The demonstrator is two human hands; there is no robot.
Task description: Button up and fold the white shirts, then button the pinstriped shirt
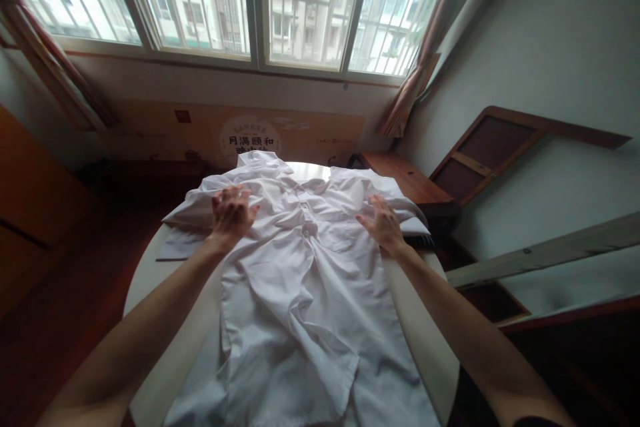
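A white button-front shirt [300, 267] lies spread across a round white table [150, 280], collar toward the window and hem toward me. Its front is wrinkled, and one front panel folds over near the hem. My left hand [231, 212] rests on the shirt's upper left side near the sleeve, fingers spread. On the upper right side, by the chest pocket, my right hand [383, 221] lies with its fingers apart. Both hands touch the cloth without gripping it. The sleeves reach out toward the table's left and right edges.
A flat greyish item [177, 245] pokes out under the left sleeve, and a dark ridged object [419, 241] under the right one. Beyond the table stand a wooden side table [400, 173] and a long printed box [300, 130] below the barred window [310, 7]. A pale beam [550, 250] runs along the right.
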